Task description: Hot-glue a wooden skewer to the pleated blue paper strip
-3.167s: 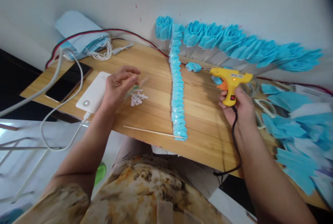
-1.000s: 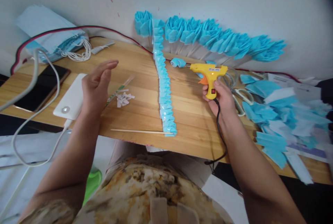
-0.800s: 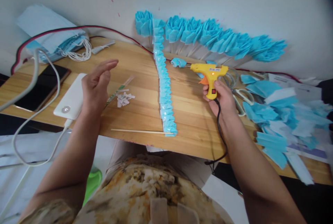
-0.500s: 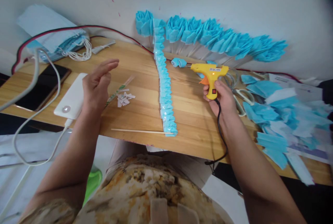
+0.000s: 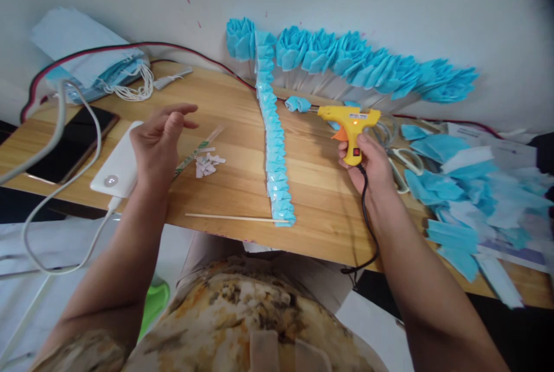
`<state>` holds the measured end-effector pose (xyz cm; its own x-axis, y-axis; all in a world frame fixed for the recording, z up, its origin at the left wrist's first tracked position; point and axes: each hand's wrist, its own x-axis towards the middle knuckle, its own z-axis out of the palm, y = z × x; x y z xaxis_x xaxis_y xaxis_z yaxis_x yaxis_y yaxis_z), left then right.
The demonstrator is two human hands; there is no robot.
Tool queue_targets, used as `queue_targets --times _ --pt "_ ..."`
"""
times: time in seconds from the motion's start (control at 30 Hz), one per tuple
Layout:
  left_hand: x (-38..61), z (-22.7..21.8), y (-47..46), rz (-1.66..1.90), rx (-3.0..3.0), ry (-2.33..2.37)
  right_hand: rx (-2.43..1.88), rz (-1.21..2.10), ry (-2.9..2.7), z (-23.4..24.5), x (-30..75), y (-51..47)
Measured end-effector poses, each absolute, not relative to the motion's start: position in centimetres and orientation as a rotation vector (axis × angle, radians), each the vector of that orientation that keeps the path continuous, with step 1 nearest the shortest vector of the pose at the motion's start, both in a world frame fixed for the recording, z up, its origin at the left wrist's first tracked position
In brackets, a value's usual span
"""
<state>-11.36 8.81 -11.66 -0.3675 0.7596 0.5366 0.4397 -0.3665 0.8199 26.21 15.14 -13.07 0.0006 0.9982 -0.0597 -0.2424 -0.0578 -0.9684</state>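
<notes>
My right hand grips the handle of a yellow glue gun, its nozzle pointing left over the wooden table. My left hand hovers above the table with loosely curled, separated fingers and holds nothing; it is beside a white power bank. Just right of it lie a clear glue stick and small white paper scraps. A long pleated blue strip runs down the table's middle, with a thin wooden stick at its near end.
A blue ruffled paper garland leans on the wall. Cut blue paper pieces and scissors crowd the right side. A phone, white cable, face masks and a red-black cord sit at left.
My left hand's fingers have curled inward from a flatter, outstretched pose and the hand dropped slightly. My right hand and the glue gun have stayed in place.
</notes>
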Motion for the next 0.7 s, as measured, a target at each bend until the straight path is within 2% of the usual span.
queue_targets --times 0.2,0.7 --pt "-11.31 -11.52 8.8 1.769 1.584 1.649 -1.084 1.362 -0.989 -12.97 26.21 15.16" --pt "-11.9 -12.24 9.39 1.862 1.607 1.409 -1.097 1.362 -0.969 -12.85 26.15 15.11"
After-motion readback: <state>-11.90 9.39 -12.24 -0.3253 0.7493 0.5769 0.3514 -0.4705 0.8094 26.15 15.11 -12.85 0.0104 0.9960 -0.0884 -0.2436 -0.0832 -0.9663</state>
